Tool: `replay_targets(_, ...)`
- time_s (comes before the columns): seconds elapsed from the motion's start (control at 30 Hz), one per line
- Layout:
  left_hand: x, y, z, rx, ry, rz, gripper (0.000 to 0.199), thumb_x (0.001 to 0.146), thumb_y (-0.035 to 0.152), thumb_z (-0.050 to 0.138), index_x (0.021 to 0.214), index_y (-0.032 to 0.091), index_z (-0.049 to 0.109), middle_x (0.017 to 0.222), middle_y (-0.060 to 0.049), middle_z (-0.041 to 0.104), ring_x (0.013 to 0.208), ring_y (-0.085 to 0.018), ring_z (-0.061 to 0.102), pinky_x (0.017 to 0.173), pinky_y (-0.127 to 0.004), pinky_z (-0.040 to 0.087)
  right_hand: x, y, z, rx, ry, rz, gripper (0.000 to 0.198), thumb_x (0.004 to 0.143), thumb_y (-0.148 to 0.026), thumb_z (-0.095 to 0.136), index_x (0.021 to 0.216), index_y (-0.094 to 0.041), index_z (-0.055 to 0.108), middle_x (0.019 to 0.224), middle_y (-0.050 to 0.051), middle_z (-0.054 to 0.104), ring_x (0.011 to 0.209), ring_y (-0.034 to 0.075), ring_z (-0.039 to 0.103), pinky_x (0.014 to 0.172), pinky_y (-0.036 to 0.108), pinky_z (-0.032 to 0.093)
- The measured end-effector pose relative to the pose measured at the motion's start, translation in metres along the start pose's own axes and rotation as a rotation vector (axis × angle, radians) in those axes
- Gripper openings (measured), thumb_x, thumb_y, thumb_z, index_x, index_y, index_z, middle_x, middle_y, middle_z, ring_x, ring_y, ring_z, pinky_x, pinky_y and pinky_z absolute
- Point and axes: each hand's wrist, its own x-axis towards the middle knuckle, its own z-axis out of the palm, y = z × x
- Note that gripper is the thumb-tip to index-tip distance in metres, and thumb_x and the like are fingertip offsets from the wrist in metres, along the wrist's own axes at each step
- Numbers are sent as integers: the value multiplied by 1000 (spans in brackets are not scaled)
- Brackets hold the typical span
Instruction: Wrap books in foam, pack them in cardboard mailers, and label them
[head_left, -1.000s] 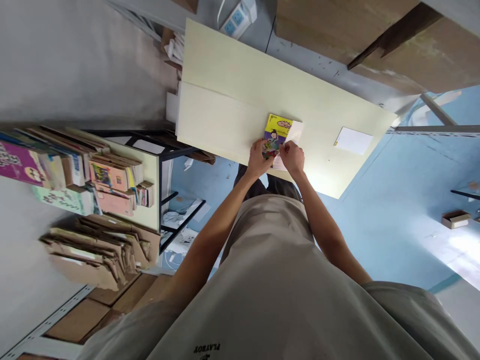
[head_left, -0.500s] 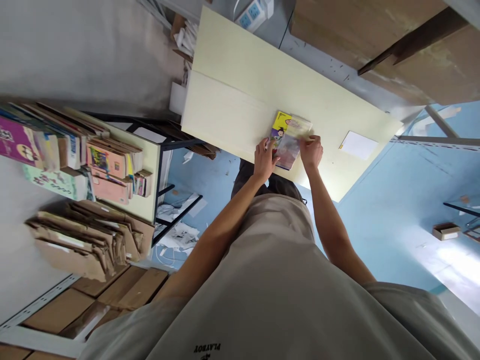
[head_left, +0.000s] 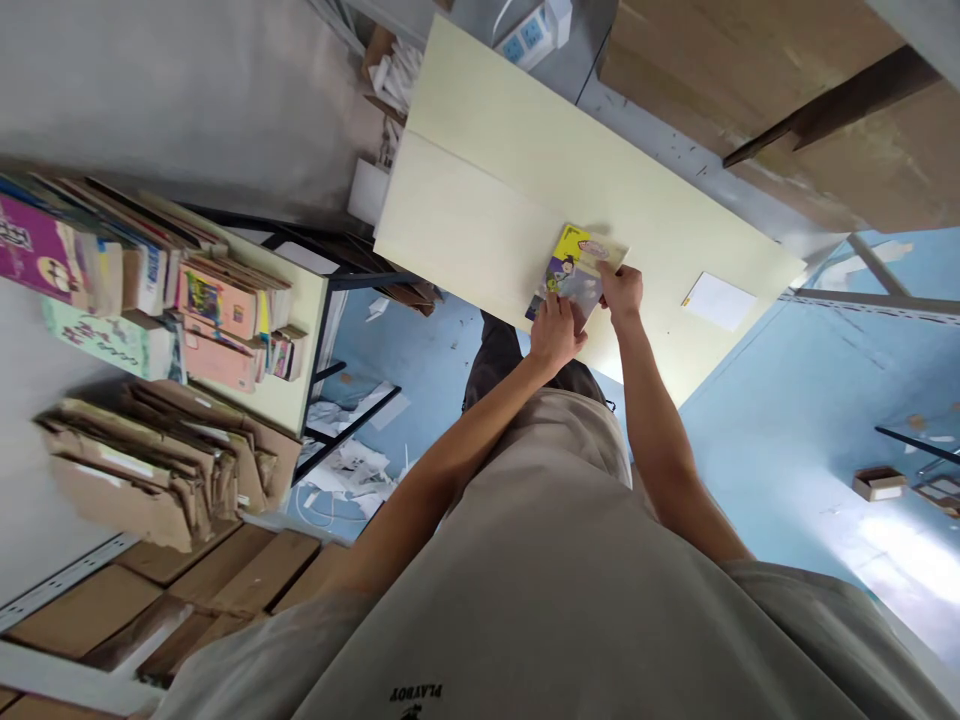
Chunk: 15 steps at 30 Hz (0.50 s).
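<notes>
A book with a yellow, purple and grey cartoon cover lies at a slant near the front edge of the pale table. Over its lower part rests my left hand, fingers laid on the cover and thumb spread to the right. My right hand pinches the book's upper right edge between thumb and fingers. Whether it holds a single leaf, the cover or the whole thickness, I cannot make out. The lower part of the cover is hidden beneath my left hand.
A white card or pad lies to the right on the table. On the left, a shelf holds upright books and folded cardboard. Large cartons stand beyond the table, near a power strip. Paper scraps litter the floor.
My left hand has shifted from the book's left edge to its lower middle. My right hand has moved slightly up against the right edge. The view has turned a little.
</notes>
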Motion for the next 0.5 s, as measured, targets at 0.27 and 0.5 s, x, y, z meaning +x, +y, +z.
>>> replay_targets(0.27, -9, -24, -21, -126, -48, 142, 51, 109, 12, 61, 160, 11, 69, 168, -26, 70, 152, -38, 73, 135, -52, 57, -8, -28, -55, -537, -100, -711, 66, 105, -65, 81, 155, -22, 76, 171, 23, 70, 167, 48, 60, 134, 76, 54)
replay_targets(0.5, -14, -70, -40, -435, 66, -3, 35, 113, 25, 66, 146, 20, 77, 135, -15, 87, 118, -30, 85, 105, -38, 69, 34, -103, -45, -739, -564, -979, 50, 96, -64, 99, 122, -22, 90, 149, 16, 81, 166, 50, 57, 145, 73, 38)
